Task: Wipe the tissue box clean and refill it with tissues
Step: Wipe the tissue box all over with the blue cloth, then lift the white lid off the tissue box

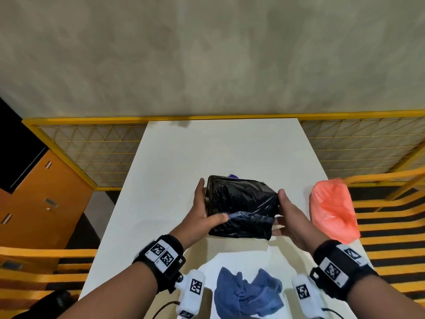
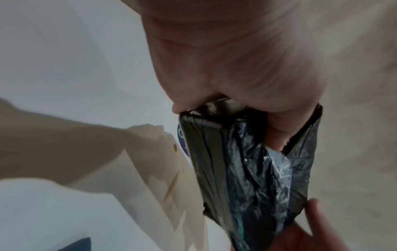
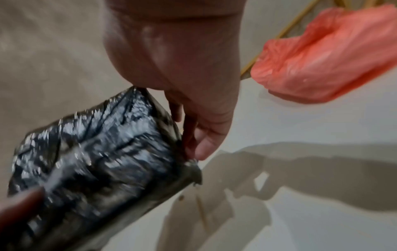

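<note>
A box-shaped package wrapped in a shiny black plastic bag (image 1: 241, 203) is at the middle of the white table (image 1: 230, 146). A purple bit shows at its far edge. My left hand (image 1: 208, 202) grips its left end, thumb on the top and fingers along the far side; in the left wrist view the left hand (image 2: 247, 105) has its thumb pressed into the bag (image 2: 247, 169). My right hand (image 1: 279, 210) holds the right end, and the right wrist view has the right hand (image 3: 189, 132) curling its fingers against the bag's (image 3: 96, 161) edge. Whether the package rests on the table is unclear.
An orange plastic bag (image 1: 331, 208) lies by the table's right edge, close to my right hand. A crumpled blue cloth (image 1: 247, 291) sits at the near edge between my wrists. A yellow mesh fence (image 1: 92, 148) rings the table, and an orange cabinet (image 1: 41, 199) stands to the left.
</note>
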`<action>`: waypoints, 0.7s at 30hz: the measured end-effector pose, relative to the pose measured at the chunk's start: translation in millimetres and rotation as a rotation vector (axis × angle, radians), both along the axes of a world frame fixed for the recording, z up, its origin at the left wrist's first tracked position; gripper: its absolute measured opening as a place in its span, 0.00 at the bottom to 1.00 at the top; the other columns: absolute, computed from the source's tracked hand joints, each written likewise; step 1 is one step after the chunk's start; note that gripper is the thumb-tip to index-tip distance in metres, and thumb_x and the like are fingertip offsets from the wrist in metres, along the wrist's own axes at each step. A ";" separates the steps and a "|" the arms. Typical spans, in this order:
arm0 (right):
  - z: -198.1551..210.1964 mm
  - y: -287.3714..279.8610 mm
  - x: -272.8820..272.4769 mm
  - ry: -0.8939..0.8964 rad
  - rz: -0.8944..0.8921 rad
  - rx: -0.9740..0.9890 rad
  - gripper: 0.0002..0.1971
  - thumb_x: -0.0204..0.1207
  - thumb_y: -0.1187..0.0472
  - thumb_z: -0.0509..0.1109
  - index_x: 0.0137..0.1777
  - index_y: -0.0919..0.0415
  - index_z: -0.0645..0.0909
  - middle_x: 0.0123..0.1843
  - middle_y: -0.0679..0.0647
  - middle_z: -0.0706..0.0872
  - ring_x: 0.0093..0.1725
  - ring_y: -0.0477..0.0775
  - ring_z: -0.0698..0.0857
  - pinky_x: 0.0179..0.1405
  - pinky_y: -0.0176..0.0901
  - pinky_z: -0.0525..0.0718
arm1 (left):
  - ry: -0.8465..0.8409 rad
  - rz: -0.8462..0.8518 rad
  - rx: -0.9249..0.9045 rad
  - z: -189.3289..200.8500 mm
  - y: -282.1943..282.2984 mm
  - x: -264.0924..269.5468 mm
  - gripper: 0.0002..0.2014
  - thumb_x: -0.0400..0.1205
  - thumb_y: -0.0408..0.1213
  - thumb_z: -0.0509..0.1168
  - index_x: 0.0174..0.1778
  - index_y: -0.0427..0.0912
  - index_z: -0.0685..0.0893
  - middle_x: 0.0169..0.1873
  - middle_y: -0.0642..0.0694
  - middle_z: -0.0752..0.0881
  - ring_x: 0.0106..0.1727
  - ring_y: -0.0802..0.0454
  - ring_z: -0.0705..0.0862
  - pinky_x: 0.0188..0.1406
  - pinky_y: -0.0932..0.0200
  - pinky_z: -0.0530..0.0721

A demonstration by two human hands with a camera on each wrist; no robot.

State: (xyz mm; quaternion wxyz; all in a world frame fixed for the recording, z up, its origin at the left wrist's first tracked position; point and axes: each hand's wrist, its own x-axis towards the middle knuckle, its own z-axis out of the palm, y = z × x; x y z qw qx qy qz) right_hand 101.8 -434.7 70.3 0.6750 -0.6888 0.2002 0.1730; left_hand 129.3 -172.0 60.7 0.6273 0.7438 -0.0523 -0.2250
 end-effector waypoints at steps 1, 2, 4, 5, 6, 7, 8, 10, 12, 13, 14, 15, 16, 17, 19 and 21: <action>2.3 1.7 4.0 -0.002 -0.040 0.078 0.32 0.80 0.30 0.45 0.60 0.48 0.84 0.53 0.53 0.90 0.47 0.56 0.89 0.46 0.55 0.87 | -0.033 -0.023 0.020 1.6 0.2 1.4 0.58 0.76 0.41 0.76 0.86 0.67 0.35 0.82 0.62 0.61 0.83 0.60 0.65 0.83 0.51 0.68; 2.4 2.4 7.8 -0.005 -0.086 0.152 0.33 0.79 0.29 0.46 0.60 0.49 0.84 0.54 0.52 0.90 0.50 0.57 0.89 0.50 0.58 0.87 | -0.071 -0.047 0.052 2.5 1.8 3.3 0.58 0.76 0.40 0.76 0.85 0.70 0.37 0.84 0.63 0.57 0.86 0.58 0.59 0.85 0.48 0.65; -1.1 1.0 15.5 -0.008 -0.151 0.223 0.34 0.77 0.26 0.48 0.59 0.51 0.83 0.55 0.52 0.90 0.54 0.56 0.88 0.56 0.60 0.82 | -0.119 -0.088 0.174 2.2 9.5 8.1 0.58 0.73 0.45 0.76 0.83 0.78 0.36 0.88 0.65 0.45 0.90 0.55 0.40 0.88 0.39 0.51; -4.0 0.1 17.9 -0.004 -0.155 0.224 0.33 0.77 0.26 0.50 0.56 0.52 0.83 0.55 0.51 0.89 0.56 0.54 0.87 0.57 0.60 0.78 | -0.126 -0.097 0.230 2.5 14.1 9.8 0.58 0.71 0.48 0.75 0.82 0.79 0.36 0.88 0.65 0.42 0.88 0.57 0.35 0.88 0.35 0.46; -6.5 0.1 19.5 -0.006 -0.143 0.206 0.30 0.78 0.28 0.52 0.53 0.53 0.82 0.56 0.50 0.88 0.58 0.51 0.85 0.59 0.60 0.75 | -0.127 -0.095 0.254 2.6 18.3 10.9 0.58 0.70 0.51 0.75 0.82 0.79 0.37 0.87 0.66 0.42 0.88 0.58 0.36 0.88 0.34 0.46; -8.8 1.3 20.2 -0.015 -0.126 0.172 0.26 0.80 0.32 0.56 0.50 0.54 0.81 0.58 0.49 0.88 0.60 0.49 0.83 0.61 0.59 0.73 | -0.123 -0.090 0.254 2.4 22.0 10.6 0.57 0.69 0.54 0.75 0.83 0.79 0.39 0.87 0.66 0.46 0.89 0.58 0.40 0.88 0.34 0.49; -10.9 2.7 20.1 -0.034 -0.114 0.134 0.20 0.81 0.38 0.60 0.47 0.55 0.79 0.58 0.49 0.87 0.61 0.49 0.82 0.62 0.58 0.74 | -0.113 -0.084 0.240 3.1 24.4 9.4 0.56 0.70 0.55 0.76 0.82 0.81 0.42 0.85 0.67 0.51 0.88 0.58 0.46 0.87 0.35 0.54; -14.5 5.9 17.9 -0.090 -0.125 0.082 0.11 0.81 0.51 0.68 0.41 0.56 0.76 0.54 0.50 0.87 0.56 0.51 0.82 0.56 0.52 0.76 | -0.065 -0.070 0.199 0.7 27.7 4.8 0.51 0.73 0.53 0.77 0.81 0.83 0.47 0.80 0.66 0.59 0.85 0.57 0.57 0.84 0.38 0.66; -20.9 7.5 16.9 -0.133 -0.156 0.085 0.06 0.79 0.66 0.70 0.42 0.60 0.76 0.55 0.52 0.87 0.51 0.53 0.82 0.49 0.46 0.79 | -0.025 -0.050 0.167 -6.0 28.7 0.1 0.47 0.77 0.47 0.77 0.82 0.78 0.53 0.78 0.68 0.66 0.83 0.59 0.65 0.80 0.42 0.74; -25.6 7.9 16.0 -0.143 -0.171 0.106 0.06 0.78 0.72 0.69 0.45 0.62 0.76 0.56 0.53 0.86 0.50 0.53 0.83 0.46 0.45 0.81 | -0.009 -0.046 0.165 -9.5 28.2 -3.0 0.45 0.78 0.44 0.76 0.83 0.73 0.55 0.77 0.69 0.68 0.82 0.61 0.67 0.78 0.45 0.76; -29.7 8.2 14.8 -0.150 -0.185 0.132 0.08 0.76 0.76 0.68 0.47 0.64 0.77 0.58 0.55 0.86 0.49 0.54 0.85 0.43 0.44 0.83 | 0.000 -0.047 0.170 -11.8 27.0 -6.0 0.43 0.80 0.42 0.75 0.83 0.68 0.57 0.76 0.70 0.70 0.80 0.63 0.69 0.77 0.48 0.78; -33.6 7.9 13.7 -0.152 -0.201 0.156 0.09 0.76 0.78 0.67 0.49 0.65 0.76 0.59 0.56 0.86 0.49 0.55 0.87 0.41 0.45 0.85 | 0.006 -0.050 0.180 -14.9 26.1 -8.9 0.41 0.80 0.40 0.75 0.83 0.65 0.57 0.74 0.70 0.72 0.78 0.66 0.71 0.75 0.51 0.79; -37.2 7.2 12.8 -0.153 -0.212 0.165 0.09 0.76 0.78 0.67 0.52 0.66 0.77 0.60 0.57 0.86 0.50 0.56 0.88 0.42 0.46 0.87 | 0.010 -0.051 0.190 -17.7 24.9 -11.7 0.40 0.81 0.38 0.74 0.83 0.62 0.58 0.73 0.69 0.73 0.74 0.70 0.74 0.72 0.55 0.80; -39.7 6.7 12.2 -0.154 -0.214 0.163 0.10 0.76 0.78 0.67 0.54 0.67 0.77 0.60 0.58 0.87 0.51 0.57 0.88 0.44 0.48 0.87 | 0.016 -0.048 0.197 -20.3 24.3 -13.9 0.39 0.82 0.37 0.73 0.82 0.60 0.59 0.72 0.68 0.73 0.70 0.75 0.76 0.70 0.58 0.80; -41.9 6.6 10.2 -0.150 -0.199 0.145 0.14 0.76 0.77 0.68 0.58 0.65 0.78 0.61 0.57 0.86 0.54 0.59 0.88 0.46 0.50 0.88 | 0.019 -0.035 0.211 -24.8 24.9 -17.8 0.37 0.82 0.36 0.73 0.82 0.59 0.60 0.72 0.69 0.73 0.68 0.77 0.76 0.68 0.62 0.79; -42.9 7.5 8.5 -0.145 -0.183 0.133 0.17 0.76 0.77 0.67 0.61 0.62 0.78 0.62 0.56 0.85 0.57 0.59 0.87 0.46 0.49 0.88 | 0.020 -0.028 0.222 -27.2 25.7 -21.0 0.35 0.82 0.36 0.73 0.80 0.59 0.61 0.72 0.69 0.73 0.68 0.76 0.76 0.65 0.67 0.79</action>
